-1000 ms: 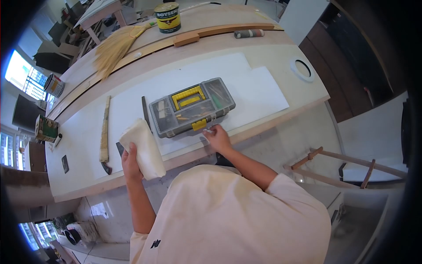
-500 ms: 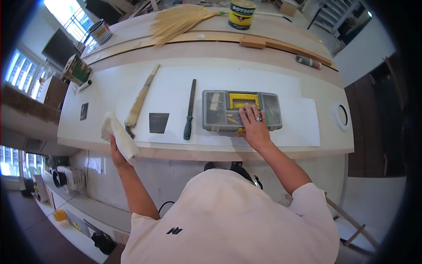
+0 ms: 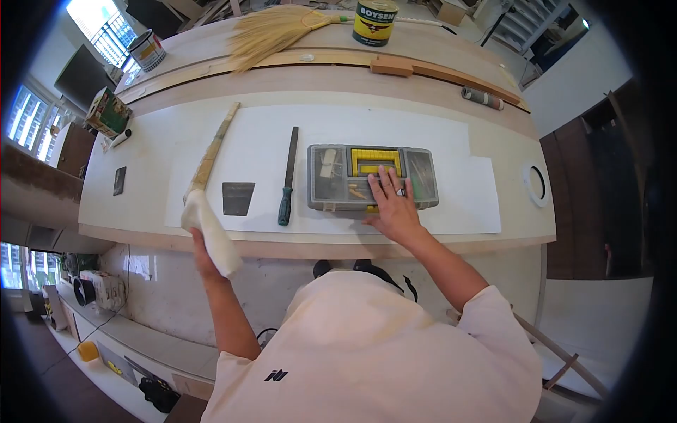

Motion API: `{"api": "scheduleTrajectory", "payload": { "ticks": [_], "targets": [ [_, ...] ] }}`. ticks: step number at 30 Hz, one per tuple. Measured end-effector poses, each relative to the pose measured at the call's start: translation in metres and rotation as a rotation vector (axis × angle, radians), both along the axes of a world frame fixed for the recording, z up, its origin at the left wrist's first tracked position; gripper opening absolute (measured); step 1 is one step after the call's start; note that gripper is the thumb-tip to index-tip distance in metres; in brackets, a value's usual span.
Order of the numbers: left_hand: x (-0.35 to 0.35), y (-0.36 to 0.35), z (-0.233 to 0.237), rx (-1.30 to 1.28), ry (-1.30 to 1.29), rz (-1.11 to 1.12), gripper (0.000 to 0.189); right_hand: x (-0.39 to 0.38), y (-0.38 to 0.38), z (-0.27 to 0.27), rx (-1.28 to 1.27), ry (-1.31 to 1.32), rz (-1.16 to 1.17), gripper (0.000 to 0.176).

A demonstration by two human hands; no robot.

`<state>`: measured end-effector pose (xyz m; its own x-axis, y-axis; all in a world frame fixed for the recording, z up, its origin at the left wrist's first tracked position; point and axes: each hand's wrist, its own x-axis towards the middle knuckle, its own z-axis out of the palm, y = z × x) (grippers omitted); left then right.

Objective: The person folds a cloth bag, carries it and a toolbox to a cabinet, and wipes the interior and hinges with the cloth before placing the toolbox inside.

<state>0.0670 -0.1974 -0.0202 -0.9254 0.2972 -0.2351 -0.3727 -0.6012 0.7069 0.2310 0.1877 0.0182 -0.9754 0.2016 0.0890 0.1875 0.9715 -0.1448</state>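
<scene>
My left hand (image 3: 204, 255) is closed around a white cloth (image 3: 213, 233), held just over the table's front edge. The cloth covers the lower end of a long wooden-handled tool (image 3: 213, 151). My right hand (image 3: 396, 217) lies with fingers spread on the front of a grey toolbox (image 3: 328, 192), whose clear lid is closed and has a yellow handle. Small pieces show through the lid. Left of the box is a file (image 3: 290, 169) with a dark green handle. Between the file and the wooden-handled tool lies a dark metal plate (image 3: 238, 199).
White sheeting (image 3: 451, 224) lies under the tools. A tape roll (image 3: 535, 185) sits at right, a small dark plate (image 3: 119, 181) at left. Farther back are a straw broom (image 3: 271, 35), a paint can (image 3: 374, 22), a wooden strip (image 3: 451, 75) and a rectangular tin (image 3: 108, 113).
My left hand has moved right with the cloth, which now overlaps the wooden-handled tool's lower end. My right hand stays on the toolbox. The whole view has shifted slightly.
</scene>
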Motion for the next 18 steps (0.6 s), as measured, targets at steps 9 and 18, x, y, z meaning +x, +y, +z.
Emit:
{"api": "scheduleTrajectory", "payload": {
  "ticks": [9,18],
  "targets": [
    [0.077,0.167,0.113,-1.205,1.167,-0.661,0.036,0.001,-0.027,0.089,-0.575,0.164,0.31,0.101],
    [0.098,0.185,0.107,-1.272,1.244,-0.582,0.042,0.011,0.009,0.057,-1.02,0.129,-0.004,0.071]
  ]
}}
